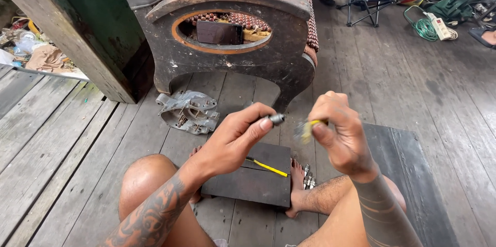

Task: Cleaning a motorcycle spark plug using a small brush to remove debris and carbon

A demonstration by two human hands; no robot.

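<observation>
Bare knees frame a dark square wooden block (pixel 253 177) bearing a yellow-handled tool (pixel 268 167). Above the block, the left hand (pixel 235 141) pinches a small grey metal spark plug (pixel 276 119); the right hand (pixel 338 131) grips a blurred yellow-handled brush (pixel 306 129) just beside the plug. Behind the block lies a grey metal casing (pixel 188 112).

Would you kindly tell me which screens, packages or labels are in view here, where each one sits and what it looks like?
Phone: propped inside the oval opening of the wooden chair side, above both hands; flat rectangle, dark blank screen.
Plastic wrappers: far left edge behind the green post; crumpled, clear and whitish, too small to tell more.
No labels or signs can be made out.
</observation>
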